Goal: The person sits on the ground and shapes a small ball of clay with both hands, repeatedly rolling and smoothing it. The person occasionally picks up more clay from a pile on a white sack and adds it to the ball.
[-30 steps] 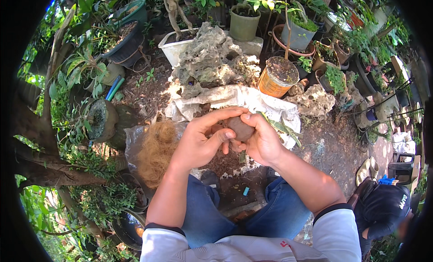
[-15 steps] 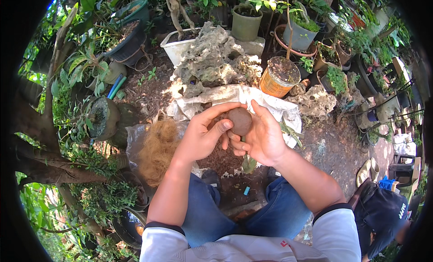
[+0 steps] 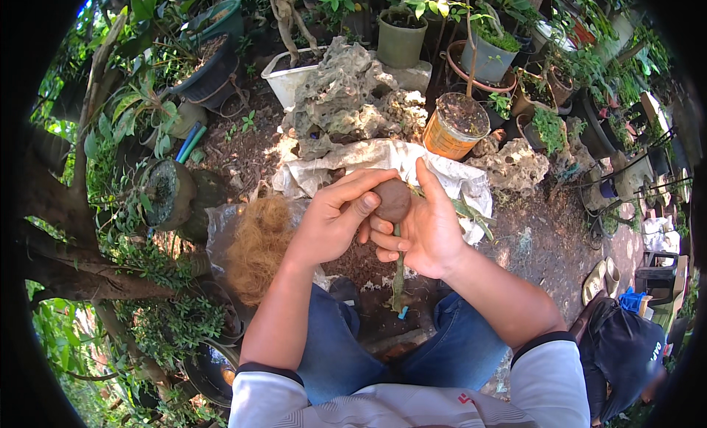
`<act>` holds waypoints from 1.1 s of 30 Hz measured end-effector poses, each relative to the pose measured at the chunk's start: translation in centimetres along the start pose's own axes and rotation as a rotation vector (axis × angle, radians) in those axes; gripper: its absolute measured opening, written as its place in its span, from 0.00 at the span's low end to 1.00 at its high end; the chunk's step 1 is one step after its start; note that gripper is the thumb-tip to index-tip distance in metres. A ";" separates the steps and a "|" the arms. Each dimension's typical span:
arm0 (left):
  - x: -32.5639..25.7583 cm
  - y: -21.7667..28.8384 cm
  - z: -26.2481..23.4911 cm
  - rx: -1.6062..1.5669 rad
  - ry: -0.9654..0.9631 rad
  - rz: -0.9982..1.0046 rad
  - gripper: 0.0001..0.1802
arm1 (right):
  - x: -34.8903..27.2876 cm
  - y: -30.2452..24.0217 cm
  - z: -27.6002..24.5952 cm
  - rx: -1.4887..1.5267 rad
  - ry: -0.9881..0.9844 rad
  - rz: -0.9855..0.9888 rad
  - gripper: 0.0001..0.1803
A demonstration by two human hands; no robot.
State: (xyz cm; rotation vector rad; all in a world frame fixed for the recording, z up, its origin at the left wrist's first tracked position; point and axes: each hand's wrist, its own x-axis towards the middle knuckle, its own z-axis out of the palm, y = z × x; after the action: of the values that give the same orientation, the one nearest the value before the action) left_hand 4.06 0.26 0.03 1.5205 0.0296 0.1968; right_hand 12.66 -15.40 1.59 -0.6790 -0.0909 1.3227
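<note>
A round, dark brown ball of soil (image 3: 394,201) is between my hands, above the near edge of a white sack. My left hand (image 3: 331,222) grips the ball from the left, thumb pressed on its near side and fingers over the top. My right hand (image 3: 433,240) cups it from the right, with curled fingers against its underside and the thumb raised off it. From beneath the ball a long green plant leaf or stem (image 3: 398,281) hangs down towards me between my knees. Part of it is hidden by the right fingers.
Brown coconut-like fibre (image 3: 259,244) lies left of my left forearm. Ahead are the white sack (image 3: 464,181), a craggy rock (image 3: 339,89) and an orange bucket (image 3: 453,130). Potted plants line the back. At the lower right a person in dark clothes (image 3: 626,354) bends near slippers (image 3: 600,281).
The ball has tilted slightly, and the green plant part now hangs straighter and lower below it. My right thumb has lifted away. The person at the right has shifted a little.
</note>
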 end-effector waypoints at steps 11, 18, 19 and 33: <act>-0.1 0.2 0.0 0.022 0.072 0.052 0.26 | 0.0 0.3 0.0 -0.031 0.009 0.015 0.33; -0.3 0.3 -0.4 0.027 0.066 0.048 0.28 | -0.6 -0.2 0.4 0.072 -0.159 -0.013 0.31; -0.4 0.2 -0.4 0.031 0.066 0.066 0.28 | -0.6 -0.2 0.3 0.018 -0.170 -0.016 0.32; -0.4 0.8 -0.5 -0.008 0.044 0.108 0.22 | -0.4 0.2 0.4 -0.111 -0.184 -0.068 0.40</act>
State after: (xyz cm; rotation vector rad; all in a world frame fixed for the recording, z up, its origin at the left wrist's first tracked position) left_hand 3.47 0.73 0.78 1.5108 -0.0180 0.3166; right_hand 12.25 -15.61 1.92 -0.6408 -0.3359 1.3199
